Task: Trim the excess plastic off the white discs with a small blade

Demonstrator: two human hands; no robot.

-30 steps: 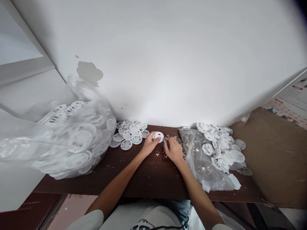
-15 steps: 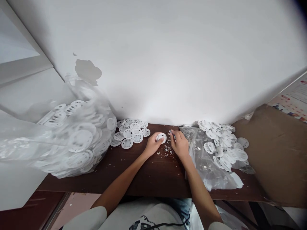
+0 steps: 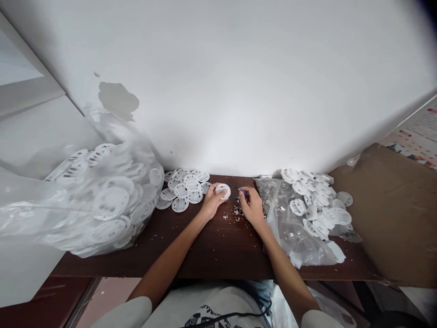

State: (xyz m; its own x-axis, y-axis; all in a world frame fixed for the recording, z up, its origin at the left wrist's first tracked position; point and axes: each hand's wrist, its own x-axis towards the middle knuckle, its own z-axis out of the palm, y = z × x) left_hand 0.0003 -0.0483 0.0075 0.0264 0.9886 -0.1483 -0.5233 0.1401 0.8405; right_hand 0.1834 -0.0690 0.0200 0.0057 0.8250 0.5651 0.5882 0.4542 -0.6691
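My left hand [image 3: 212,202] grips a white plastic slotted disc [image 3: 223,191] by its edge, above the dark wooden table top [image 3: 218,250]. My right hand [image 3: 253,208] pinches a small bluish-tipped tool [image 3: 242,192] close to that disc, not touching it. The tool's exact kind is too small to tell. Between my hands lies a scatter of small white and dark shavings [image 3: 238,213]. A loose pile of matching slotted discs [image 3: 184,190] sits just left of my left hand.
A large clear plastic bag [image 3: 112,196] full of discs bulges at the left. On the right, more discs [image 3: 317,200] lie on a flat clear bag [image 3: 290,228] holding scraps. Brown cardboard [image 3: 392,214] stands at the right, and a white wall [image 3: 218,91] backs the table.
My left hand has moved left with the disc and turned it more upright. My right hand has shifted slightly, still pinching the tool. The view has drifted a little.
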